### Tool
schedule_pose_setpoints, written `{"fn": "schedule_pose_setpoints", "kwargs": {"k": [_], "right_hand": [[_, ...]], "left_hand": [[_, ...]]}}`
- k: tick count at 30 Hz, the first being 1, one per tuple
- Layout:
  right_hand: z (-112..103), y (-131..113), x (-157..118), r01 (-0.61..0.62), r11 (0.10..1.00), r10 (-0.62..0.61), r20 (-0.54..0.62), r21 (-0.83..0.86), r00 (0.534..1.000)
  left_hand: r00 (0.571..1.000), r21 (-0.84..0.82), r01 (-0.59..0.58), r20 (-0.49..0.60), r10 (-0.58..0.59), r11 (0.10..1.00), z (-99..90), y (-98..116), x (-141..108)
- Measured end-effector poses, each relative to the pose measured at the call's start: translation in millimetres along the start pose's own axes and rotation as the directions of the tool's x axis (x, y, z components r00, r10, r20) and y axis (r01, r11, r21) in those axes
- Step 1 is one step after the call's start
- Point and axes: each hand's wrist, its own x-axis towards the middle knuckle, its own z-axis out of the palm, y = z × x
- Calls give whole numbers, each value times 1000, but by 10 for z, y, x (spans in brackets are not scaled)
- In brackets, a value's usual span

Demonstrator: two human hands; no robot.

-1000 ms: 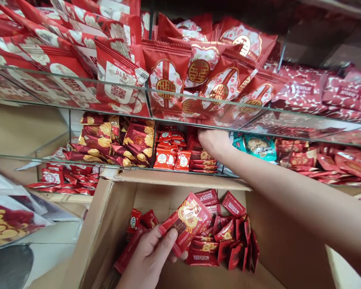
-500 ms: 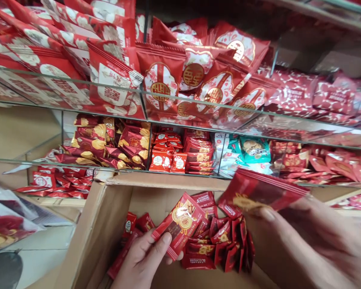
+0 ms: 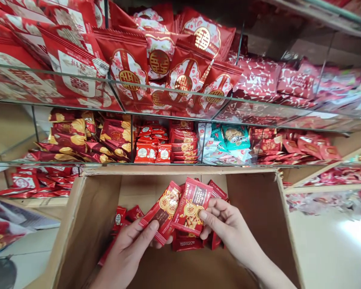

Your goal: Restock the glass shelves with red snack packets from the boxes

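Observation:
Over an open cardboard box point(image 3: 156, 171) my two hands hold small red snack packets side by side. My left hand point(image 3: 132, 245) pinches a cookie packet point(image 3: 164, 210) between thumb and fingers, its picture side up and tilted. Another cookie packet point(image 3: 190, 208), printed with caramel and almond wording, is gripped at its right edge by my right hand point(image 3: 221, 220). The two packets overlap slightly. Below them in the box lie more of the same red packets point(image 3: 186, 243), partly hidden by my hands. Other red packets point(image 3: 120, 216) lie at the box's left side.
Behind the box, a glass-fronted shelf holds maroon packets point(image 3: 67, 134), small red packets point(image 3: 152, 152) and teal packets point(image 3: 236, 136). Larger red bags point(image 3: 129, 76) fill the shelf above. Clear-wrapped goods point(image 3: 3, 237) stand at the left. Wooden shelving point(image 3: 313, 176) continues at right.
My right hand has moved left and down, bringing its packet beside the one in my left hand. The camera view has shifted, showing more of the box's right side.

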Motion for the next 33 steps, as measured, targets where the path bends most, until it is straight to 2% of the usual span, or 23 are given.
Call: {"fn": "schedule_pose_setpoints", "kwargs": {"k": [10, 14, 33], "right_hand": [[1, 79, 17, -28, 998, 29, -22, 53, 999], [27, 120, 17, -12, 999, 13, -14, 52, 1000], [75, 194, 65, -23, 997, 20, 40, 79, 999]], "left_hand": [[1000, 12, 4, 22, -5, 1000, 13, 23, -22], [1000, 17, 3, -8, -3, 1000, 17, 8, -19], [1000, 51, -19, -1, 20, 999, 12, 21, 3]]}}
